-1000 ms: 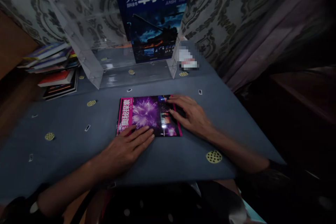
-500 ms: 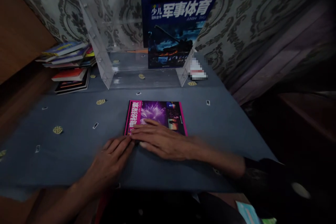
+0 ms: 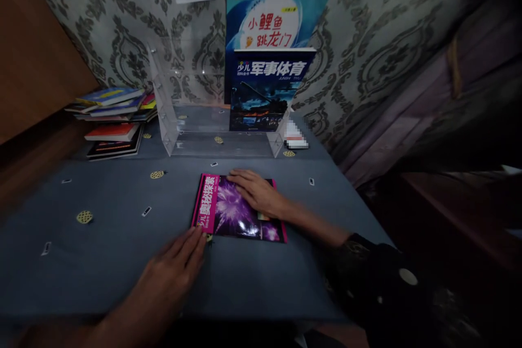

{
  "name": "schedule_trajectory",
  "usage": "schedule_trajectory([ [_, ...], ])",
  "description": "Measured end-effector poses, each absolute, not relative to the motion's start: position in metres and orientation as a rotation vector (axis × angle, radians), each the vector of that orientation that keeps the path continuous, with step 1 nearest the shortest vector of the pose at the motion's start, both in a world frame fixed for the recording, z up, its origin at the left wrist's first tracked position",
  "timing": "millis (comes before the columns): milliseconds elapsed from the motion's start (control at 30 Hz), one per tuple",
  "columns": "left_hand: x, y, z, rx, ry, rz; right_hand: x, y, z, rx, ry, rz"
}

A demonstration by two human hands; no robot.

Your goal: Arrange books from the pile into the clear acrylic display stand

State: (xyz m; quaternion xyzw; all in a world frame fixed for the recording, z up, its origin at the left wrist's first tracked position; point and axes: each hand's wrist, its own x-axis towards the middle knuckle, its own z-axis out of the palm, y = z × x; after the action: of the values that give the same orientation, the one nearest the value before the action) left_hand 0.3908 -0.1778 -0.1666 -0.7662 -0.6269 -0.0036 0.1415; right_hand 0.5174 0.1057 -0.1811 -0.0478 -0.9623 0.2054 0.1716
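Observation:
A book with a magenta and purple cover (image 3: 234, 212) lies flat on the blue tablecloth, its title strip toward the left. My right hand (image 3: 256, 191) rests flat on the upper part of its cover, fingers stretched out to the left. At the book's lower left corner, the extended fingertips of my left hand (image 3: 175, 263) touch the edge. Neither hand is wrapped round anything. Behind the book stands a clear acrylic rack (image 3: 222, 147), holding a dark blue book with a tank on it (image 3: 261, 100) and a taller teal book (image 3: 277, 5) behind that one.
A loose pile of books (image 3: 114, 119) lies at the back left of the table. A small blurred-out white item (image 3: 296, 135) is right of the rack. Patterned wallpaper (image 3: 134, 49) covers the wall behind, and a curtain (image 3: 391, 87) hangs at the right.
My right hand has slid from the book's lower left to its upper part, uncovering more of the cover. My left hand stays at the lower left corner. The view has tilted up.

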Motion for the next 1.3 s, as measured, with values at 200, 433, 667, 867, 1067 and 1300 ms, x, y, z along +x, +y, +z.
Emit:
schedule_trajectory([
  [200,0.383,-0.161,-0.179,-2.147,-1.879,-0.066,0.580,0.078,-0.191,-0.450,-2.605,0.535],
  [433,0.346,-0.113,-0.180,-2.189,-2.095,-0.316,0.622,0.003,-0.183,-0.547,-2.641,0.456],
  [667,0.348,-0.096,-0.185,-2.157,-2.061,-0.356,0.575,0.012,-0.168,-0.383,-2.846,0.427],
  [867,0.349,-0.096,-0.187,-2.131,-2.045,-0.350,0.529,0.056,-0.172,-0.419,-2.887,0.448],
  [1067,0.356,-0.098,-0.187,-2.077,-2.089,-0.370,0.542,0.072,-0.183,-0.694,-2.787,0.466],
  [1300,0.360,-0.095,-0.185,-2.024,-2.368,-0.796,0.570,0.040,-0.198,-0.666,-2.712,0.408],
])
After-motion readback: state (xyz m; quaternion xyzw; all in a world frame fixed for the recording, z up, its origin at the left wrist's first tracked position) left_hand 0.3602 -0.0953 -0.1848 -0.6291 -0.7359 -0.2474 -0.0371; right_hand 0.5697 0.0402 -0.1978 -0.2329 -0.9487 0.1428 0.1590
